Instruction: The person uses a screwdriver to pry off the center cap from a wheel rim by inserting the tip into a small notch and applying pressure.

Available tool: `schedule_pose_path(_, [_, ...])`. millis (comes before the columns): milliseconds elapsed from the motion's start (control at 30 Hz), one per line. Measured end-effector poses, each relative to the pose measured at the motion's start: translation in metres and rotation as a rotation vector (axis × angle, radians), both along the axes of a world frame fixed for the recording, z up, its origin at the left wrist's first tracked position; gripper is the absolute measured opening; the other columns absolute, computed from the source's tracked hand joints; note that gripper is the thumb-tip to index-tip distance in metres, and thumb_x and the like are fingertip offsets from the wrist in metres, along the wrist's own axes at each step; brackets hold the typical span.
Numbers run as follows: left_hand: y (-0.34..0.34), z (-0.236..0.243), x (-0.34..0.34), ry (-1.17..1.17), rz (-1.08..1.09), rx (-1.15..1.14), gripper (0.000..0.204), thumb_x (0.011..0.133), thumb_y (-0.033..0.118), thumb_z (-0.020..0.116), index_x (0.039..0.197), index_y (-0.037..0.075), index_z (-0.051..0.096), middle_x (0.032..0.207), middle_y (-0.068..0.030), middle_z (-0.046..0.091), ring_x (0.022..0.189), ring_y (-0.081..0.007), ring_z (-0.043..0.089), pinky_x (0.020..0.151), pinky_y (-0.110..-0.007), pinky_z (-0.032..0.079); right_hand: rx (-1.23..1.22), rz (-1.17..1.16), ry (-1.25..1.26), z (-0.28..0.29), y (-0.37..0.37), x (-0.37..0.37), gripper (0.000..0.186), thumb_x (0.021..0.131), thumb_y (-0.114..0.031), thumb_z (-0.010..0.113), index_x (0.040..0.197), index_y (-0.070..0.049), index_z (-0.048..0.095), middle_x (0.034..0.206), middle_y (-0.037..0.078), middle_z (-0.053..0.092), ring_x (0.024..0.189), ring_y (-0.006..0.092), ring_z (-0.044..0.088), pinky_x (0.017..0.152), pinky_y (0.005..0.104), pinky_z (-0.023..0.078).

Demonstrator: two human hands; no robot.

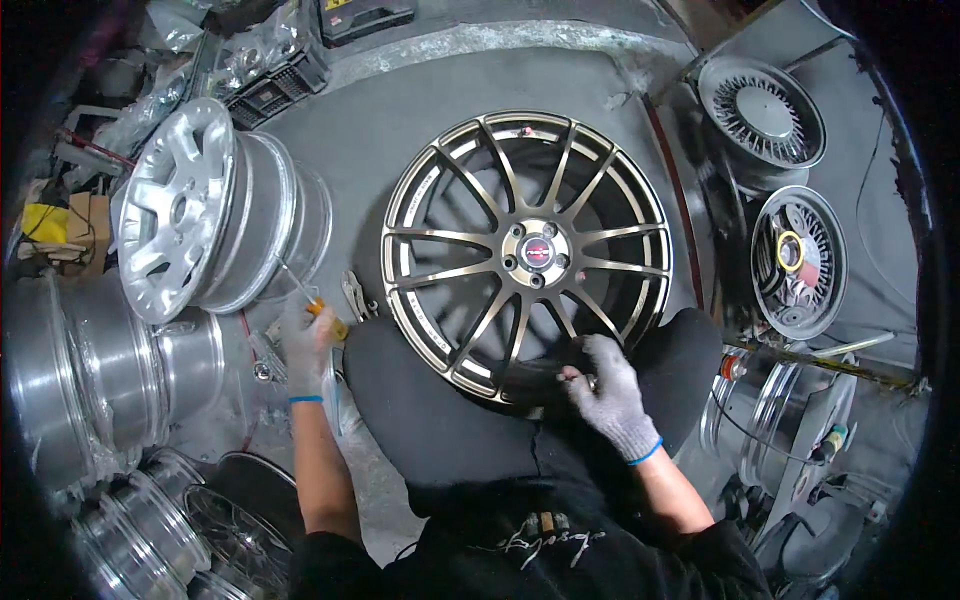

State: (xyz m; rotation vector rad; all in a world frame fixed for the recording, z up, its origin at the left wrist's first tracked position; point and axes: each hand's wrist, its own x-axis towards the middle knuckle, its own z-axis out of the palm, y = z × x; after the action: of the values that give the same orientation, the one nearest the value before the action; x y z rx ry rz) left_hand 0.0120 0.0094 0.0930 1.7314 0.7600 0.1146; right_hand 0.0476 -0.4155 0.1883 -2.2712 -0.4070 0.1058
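A bronze multi-spoke car wheel point(480, 335) with a round centre cap point(538, 252) rests against my legs, its face toward me. My left hand point(304, 350), in a whitish knit glove with a blue cuff, is closed around the yellow-orange handle of a screwdriver point(318, 306). Its thin shaft points up and left, close to a silver wheel. At the lower right edge of the bronze wheel is my gloved right hand point(617, 400). Its fingers are curled, and a small dark metallic piece shows at the fingertips, too unclear to name.
Locking pliers point(354, 294) lie on the floor between my left hand and the bronze wheel. A silver wheel point(178, 210) stands at the left, above stacked rims point(85, 370). Two finely spoked wheels point(765, 112) sit at the right; the nearer holds sanding discs point(790, 250). A black crate point(275, 90) stands behind.
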Motion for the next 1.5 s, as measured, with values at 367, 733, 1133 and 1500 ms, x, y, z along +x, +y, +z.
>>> schedule_pose_path(367, [-0.201, 0.136, 0.018, -0.179, -0.397, -0.732, 0.042, 0.086, 0.01, 0.075, 0.123, 0.004, 0.056, 0.11, -0.0057, 0.063, 0.101, -0.0159, 0.061, 0.09, -0.032, 0.05, 0.279, 0.134, 0.14, 0.039, 0.055, -0.012, 0.068, 0.081, -0.019, 0.075, 0.138, 0.003, 0.045, 0.116, 0.025, 0.059, 0.106, 0.0414, 0.061, 0.09, 0.0429, 0.051])
schedule_pose_path(733, [-0.223, 0.067, 0.068, -0.098, -0.321, -0.821, 0.032, 0.1, 0.026, 0.059, 0.125, 0.007, 0.059, 0.114, -0.0004, 0.065, 0.095, -0.0124, 0.064, 0.065, -0.035, 0.06, 0.314, -0.178, 0.464, 0.031, 0.009, -0.023, 0.051, 0.086, -0.001, 0.062, 0.134, 0.003, 0.049, 0.097, 0.013, 0.061, 0.071, 0.0138, 0.059, 0.064, 0.0275, 0.05])
schedule_pose_path(1133, [-0.249, 0.011, 0.097, 0.212, -0.308, -0.836, 0.035, 0.096, 0.034, 0.065, 0.119, 0.007, 0.064, 0.109, 0.0006, 0.065, 0.094, -0.0111, 0.062, 0.066, -0.03, 0.055, 0.221, -0.439, 0.667, 0.021, 0.024, 0.001, 0.032, 0.084, -0.004, 0.061, 0.115, 0.001, 0.053, 0.084, 0.015, 0.06, 0.063, 0.0217, 0.061, 0.057, 0.0351, 0.048])
schedule_pose_path(1500, [-0.258, -0.031, 0.097, 0.33, -0.172, -0.942, 0.031, 0.097, 0.03, 0.066, 0.113, 0.004, 0.065, 0.109, -0.0029, 0.066, 0.101, -0.0111, 0.059, 0.093, -0.028, 0.045, -0.062, -0.451, 0.619, 0.008, 0.054, 0.033, 0.039, 0.083, -0.009, 0.062, 0.119, 0.004, 0.053, 0.083, 0.026, 0.061, 0.073, 0.0456, 0.063, 0.06, 0.0461, 0.051])
